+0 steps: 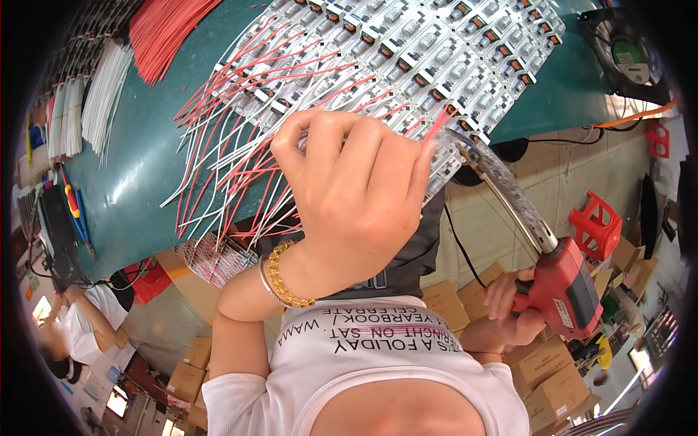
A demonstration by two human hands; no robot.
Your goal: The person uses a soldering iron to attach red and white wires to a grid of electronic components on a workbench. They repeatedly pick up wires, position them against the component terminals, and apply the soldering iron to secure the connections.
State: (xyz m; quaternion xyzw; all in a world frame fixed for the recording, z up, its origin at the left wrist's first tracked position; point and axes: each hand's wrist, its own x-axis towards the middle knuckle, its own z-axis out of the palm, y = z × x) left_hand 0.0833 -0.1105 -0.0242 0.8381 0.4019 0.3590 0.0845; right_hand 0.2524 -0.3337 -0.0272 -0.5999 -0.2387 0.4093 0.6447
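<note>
My left hand (356, 189) is above the near edge of a panel of white circuit boards (429, 54), which carry orange-and-black components. Its thumb and index finger pinch red wires (442, 122) that stand up from the panel's right side. In my right hand (512, 309) is a red-and-black soldering gun (566, 289), its metal barrel slanting up and left. The tip of the gun lies close to the pinched wires; whether it touches the board I cannot tell. Many soldered-looking red and white wires (236, 171) fan out leftward from the boards, partly behind my left hand.
The panel rests on a green table (138, 203). Bundles of red wires (163, 36) and white wires (107, 91) lie at the far left, near a red-and-yellow handled tool (71, 200). A black fan (627, 62) stands far right; a red stool (595, 225) and cardboard boxes (549, 385) are beyond.
</note>
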